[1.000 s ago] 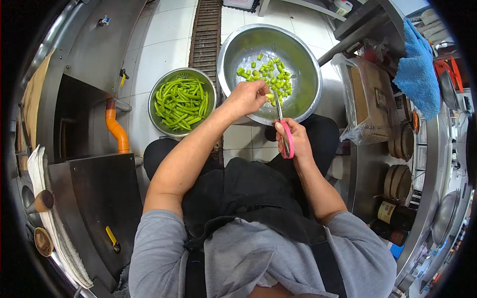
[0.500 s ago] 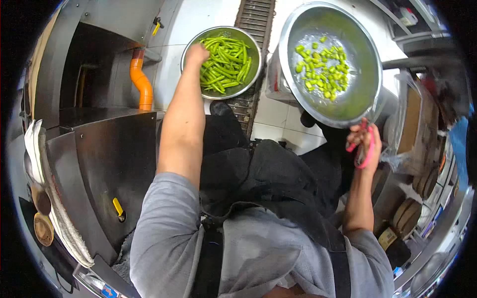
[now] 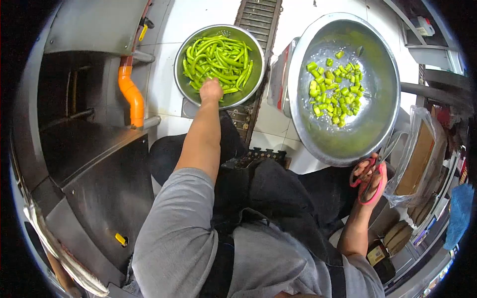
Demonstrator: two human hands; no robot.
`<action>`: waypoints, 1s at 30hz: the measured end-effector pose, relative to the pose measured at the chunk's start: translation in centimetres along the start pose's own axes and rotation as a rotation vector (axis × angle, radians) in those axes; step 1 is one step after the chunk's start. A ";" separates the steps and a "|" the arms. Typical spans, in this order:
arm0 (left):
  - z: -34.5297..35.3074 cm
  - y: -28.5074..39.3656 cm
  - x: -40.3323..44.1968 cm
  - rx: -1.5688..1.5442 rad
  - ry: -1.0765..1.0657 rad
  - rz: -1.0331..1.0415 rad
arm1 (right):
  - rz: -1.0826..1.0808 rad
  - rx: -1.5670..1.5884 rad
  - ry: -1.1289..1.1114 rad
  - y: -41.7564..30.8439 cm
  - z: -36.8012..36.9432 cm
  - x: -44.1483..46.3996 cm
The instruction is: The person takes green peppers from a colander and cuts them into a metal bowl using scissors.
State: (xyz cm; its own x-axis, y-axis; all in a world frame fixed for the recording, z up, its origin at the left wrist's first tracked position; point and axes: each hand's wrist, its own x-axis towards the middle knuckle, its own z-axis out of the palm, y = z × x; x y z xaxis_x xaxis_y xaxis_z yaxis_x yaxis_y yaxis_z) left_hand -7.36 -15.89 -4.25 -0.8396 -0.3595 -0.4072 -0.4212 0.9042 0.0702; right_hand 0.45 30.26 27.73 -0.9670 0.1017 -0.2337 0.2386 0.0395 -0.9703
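A metal colander (image 3: 181,82) on the left is heaped with long green chili peppers (image 3: 223,57). My left hand (image 3: 211,90) is at its near edge, fingers curled closed among the peppers; the fingertips are partly hidden. Low on the right, my right hand (image 3: 371,178) grips scissors (image 3: 370,196) with pink handles, the fingers through the loops. The blades point up and away, apart, beside the near rim of a large metal bowl (image 3: 318,141). Inside that bowl, short cut pieces of green pepper (image 3: 340,94) lie on the wet bottom.
A slotted floor drain (image 3: 256,25) runs between the two vessels across white tiles. Steel equipment with an orange pipe (image 3: 130,94) stands at the left. A plastic-wrapped cardboard piece (image 3: 417,159) and crowded shelves are at the right, with a blue cloth (image 3: 459,213).
My left hand has moved from the colander's far-left side to its near edge. The camera view has shifted, and the scissors' blades now show plainly beside the bowl.
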 end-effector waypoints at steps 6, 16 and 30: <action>0.6 0.4 0.9 0.087 0.050 0.017 | 0.050 0.081 0.046 -0.1 -0.4 -0.1; -16.2 -0.8 -5.0 -0.228 0.328 -0.251 | -0.067 0.271 -0.081 0.5 -0.6 -1.8; -29.7 13.8 -24.8 -1.337 0.184 0.582 | 0.005 0.296 -0.370 2.4 0.3 -2.2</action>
State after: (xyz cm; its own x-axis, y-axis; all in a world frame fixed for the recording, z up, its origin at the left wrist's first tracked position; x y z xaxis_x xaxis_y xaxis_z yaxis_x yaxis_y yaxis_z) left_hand -2.51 -1.31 33.89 -0.9861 -0.1431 0.0848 0.0732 0.0843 0.9937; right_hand 3.08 29.86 25.93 -0.9457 -0.2618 -0.1926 0.2593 -0.2505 -0.9328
